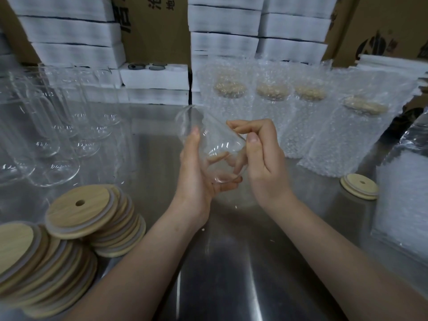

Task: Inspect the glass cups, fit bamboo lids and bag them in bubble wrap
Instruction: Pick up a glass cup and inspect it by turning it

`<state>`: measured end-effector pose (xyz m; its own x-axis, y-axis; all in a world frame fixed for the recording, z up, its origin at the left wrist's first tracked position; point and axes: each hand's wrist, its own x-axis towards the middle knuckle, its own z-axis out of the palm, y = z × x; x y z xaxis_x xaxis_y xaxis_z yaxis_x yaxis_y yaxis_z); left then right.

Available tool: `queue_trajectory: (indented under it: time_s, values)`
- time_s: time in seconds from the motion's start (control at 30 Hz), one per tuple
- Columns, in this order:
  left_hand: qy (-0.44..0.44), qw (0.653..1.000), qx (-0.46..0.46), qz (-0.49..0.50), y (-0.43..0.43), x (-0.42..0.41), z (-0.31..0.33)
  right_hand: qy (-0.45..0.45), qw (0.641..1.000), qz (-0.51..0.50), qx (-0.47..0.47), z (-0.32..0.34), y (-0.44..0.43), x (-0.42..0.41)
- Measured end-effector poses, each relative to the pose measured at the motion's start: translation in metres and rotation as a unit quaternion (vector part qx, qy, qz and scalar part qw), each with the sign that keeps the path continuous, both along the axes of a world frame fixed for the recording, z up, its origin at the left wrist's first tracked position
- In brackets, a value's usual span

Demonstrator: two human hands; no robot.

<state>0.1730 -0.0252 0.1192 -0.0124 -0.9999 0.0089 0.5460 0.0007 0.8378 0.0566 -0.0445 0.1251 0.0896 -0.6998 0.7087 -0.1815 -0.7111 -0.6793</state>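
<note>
Clear glass cup (208, 135) tilted midair; bamboo lids (81, 209) stacked left; bagged cups (273, 105) behind.

A reflective steel tabletop (231, 262) backs onto stacked white foam trays (69, 31) and brown cardboard boxes (157, 31).

A bare steel table (231, 262) fills the near ground, dull and streaked with reflections, with a few pale crumbs on it. Along its far edge, on the left, white foam trays (69, 31) are piled in a high stack, and just right of them lies a lower foam tray with round holes (155, 74) in its top. Behind these stands a brown cardboard carton (157, 31) printed with dark characters. A second pile of white foam (224, 22) rises right of centre, with another printed carton (382, 24) at the far right. At the right edge sits a clear plastic wrapper (403, 181) around something white.
</note>
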Motion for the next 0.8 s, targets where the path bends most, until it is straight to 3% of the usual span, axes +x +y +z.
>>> queue_trajectory:
  time_s: [0.17, 0.3, 0.57, 0.8]
  values:
    - [-0.024, 0.998, -0.019, 0.046, 0.003, -0.003, 0.002, -0.021, 0.996, 0.017, 0.091, -0.001, -0.004, -0.004]
    - [0.005, 0.999, -0.038, 0.039, 0.000, -0.002, 0.001, -0.042, 0.988, 0.039, 0.141, -0.004, -0.006, -0.002]
    - [0.003, 0.993, -0.079, 0.090, -0.005, 0.001, -0.003, 0.071, 0.977, 0.092, 0.180, -0.015, -0.007, 0.003]
    - [-0.053, 0.982, -0.096, 0.157, -0.005, 0.002, -0.003, 0.024, 0.976, 0.102, 0.192, -0.014, -0.007, 0.006]
